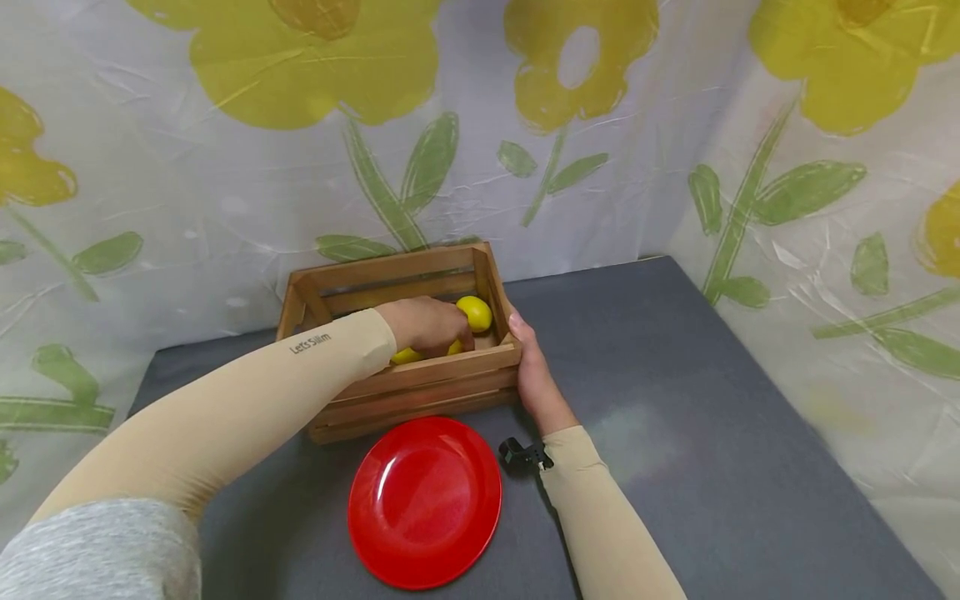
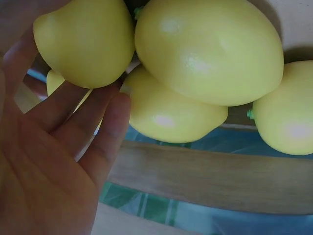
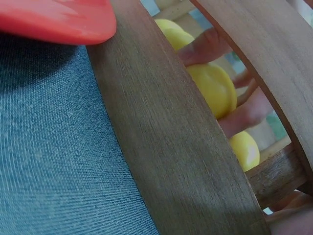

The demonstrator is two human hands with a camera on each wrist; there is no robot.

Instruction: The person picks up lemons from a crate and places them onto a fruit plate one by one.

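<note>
the lemons (image 2: 210, 54) sit piled in the wooden crate (image 1: 420, 379), which stands toward the far edge of the tabletop (image 1: 712, 433), nearer its far left corner, with the red plate (image 1: 424, 500) just in front of it toward your near edge. judging by their even gloss and the small green stem nubs, they look like moulded plastic fruit: likely light, stiff and hollow, smooth enough to slip if you only pinch the tips. the belly is the place to take one, with fingers spread around the widest part and the thumb opposite; the pointed ends will roll out of a narrow hold.

your left hand (image 1: 423, 325) reaches over the near wall of the crate, palm down among the lemons. in the left wrist view its fingers (image 2: 73, 117) are spread and gently bent under one lemon (image 2: 85, 41), touching its lower side but not yet wrapped round it, so the hand is wide and cupping rather than holding.

your right hand (image 1: 531, 367) lies flat against the outside of the crate's right end, fingers straight, pressing to steady it. the forearm runs back toward the near edge.
</note>
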